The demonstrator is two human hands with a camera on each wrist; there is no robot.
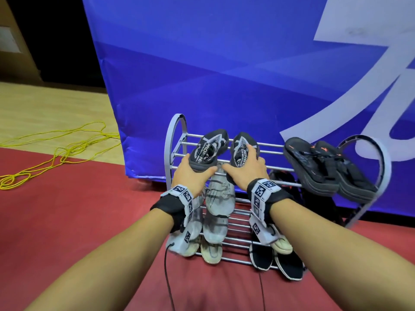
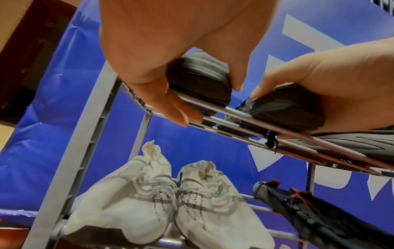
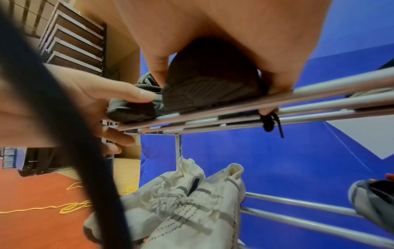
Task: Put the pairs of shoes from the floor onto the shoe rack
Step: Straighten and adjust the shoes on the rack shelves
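Yellow cord (image 1: 56,151) loose on the floor (image 1: 67,221) at far left, well apart from the shoe rack (image 1: 173,140). Gripped at the heel by the left hand (image 1: 190,176), left dark sneaker (image 1: 208,149) lying on the top tier, just beside the right dark sneaker (image 1: 242,151), likewise clasped at the heel by the right hand (image 1: 247,171). Further right on the same tier, black sandals (image 1: 325,167); below, white sneakers (image 2: 162,202) on the middle tier.

light: even, bright | wrist views: blurred; edges: warped
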